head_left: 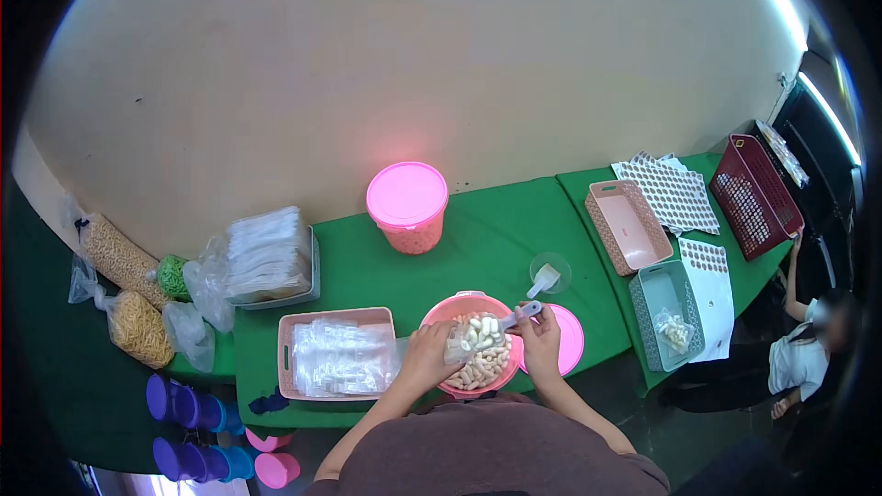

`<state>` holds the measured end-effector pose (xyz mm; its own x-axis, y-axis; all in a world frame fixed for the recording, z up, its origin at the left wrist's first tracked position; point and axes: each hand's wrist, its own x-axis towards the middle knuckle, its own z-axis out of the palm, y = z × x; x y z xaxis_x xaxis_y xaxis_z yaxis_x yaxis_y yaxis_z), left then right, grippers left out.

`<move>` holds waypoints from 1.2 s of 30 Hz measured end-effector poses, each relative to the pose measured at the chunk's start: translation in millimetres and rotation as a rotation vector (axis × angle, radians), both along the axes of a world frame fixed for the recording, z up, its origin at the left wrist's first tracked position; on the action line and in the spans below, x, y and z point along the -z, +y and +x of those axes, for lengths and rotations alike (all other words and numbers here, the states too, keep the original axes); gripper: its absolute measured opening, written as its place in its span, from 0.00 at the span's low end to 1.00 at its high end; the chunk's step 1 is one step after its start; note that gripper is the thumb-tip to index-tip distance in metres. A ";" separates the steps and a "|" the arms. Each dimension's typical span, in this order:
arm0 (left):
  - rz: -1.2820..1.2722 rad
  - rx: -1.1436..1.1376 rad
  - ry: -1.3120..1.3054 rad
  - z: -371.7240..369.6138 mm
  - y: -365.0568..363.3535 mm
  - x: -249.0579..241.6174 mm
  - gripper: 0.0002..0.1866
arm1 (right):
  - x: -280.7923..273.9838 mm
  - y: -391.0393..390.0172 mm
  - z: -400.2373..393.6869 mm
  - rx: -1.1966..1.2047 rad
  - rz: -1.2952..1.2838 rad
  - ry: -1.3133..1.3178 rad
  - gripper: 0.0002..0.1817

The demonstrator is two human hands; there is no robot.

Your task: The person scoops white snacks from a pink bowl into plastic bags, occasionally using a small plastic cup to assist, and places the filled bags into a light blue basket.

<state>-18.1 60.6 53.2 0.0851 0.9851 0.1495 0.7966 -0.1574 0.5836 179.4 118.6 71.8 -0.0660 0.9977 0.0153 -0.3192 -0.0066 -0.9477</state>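
Observation:
A pink tub [429, 320] of pale, oblong pieces, perhaps snacks or candies, stands at the table's front edge. Over its left side, my left hand [428, 354] is closed on a clear plastic bag [457, 349], its mouth above the pieces. My right hand [541, 335] grips the handle of a scoop [520, 314] at the tub's right rim; the scoop's bowl is hard to make out among white pieces. Partly behind my right hand lies a pink round lid [568, 340]. To the left, a pink basket [287, 358] holds a stack of clear bags [344, 358].
A lidded pink tub [407, 211] stands at the back. Another scoop [544, 280] rests in a clear dish [562, 274]. Right are a pink basket [632, 225], a grey-green basket [652, 354] and sticker sheets [669, 193]; a person [799, 349] is beyond. Filled bags [138, 331] lie left.

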 end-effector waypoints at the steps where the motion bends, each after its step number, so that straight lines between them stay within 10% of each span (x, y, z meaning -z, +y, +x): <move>1: -0.002 0.000 -0.015 0.7 0.2 -0.4 0.37 | -3.4 -1.1 -0.6 0.001 0.000 -0.001 0.11; 25: 0.121 -0.098 -0.133 -7.8 1.8 -5.2 0.39 | 2.5 10.4 9.6 0.105 0.080 -0.019 0.10; 28: 0.075 -0.169 -0.560 -8.9 -0.9 -26.1 0.39 | 29.7 13.4 19.9 -0.237 0.045 -0.626 0.09; 36: 0.041 0.135 -1.055 -30.1 5.1 -33.7 0.26 | 8.0 4.5 10.3 -0.181 0.398 -1.057 0.12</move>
<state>-48.2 65.8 86.9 0.0018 0.9697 0.2442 -0.1346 -0.2417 0.9610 189.7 123.1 63.8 -0.3756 0.9092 0.1796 0.6138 0.3892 -0.6868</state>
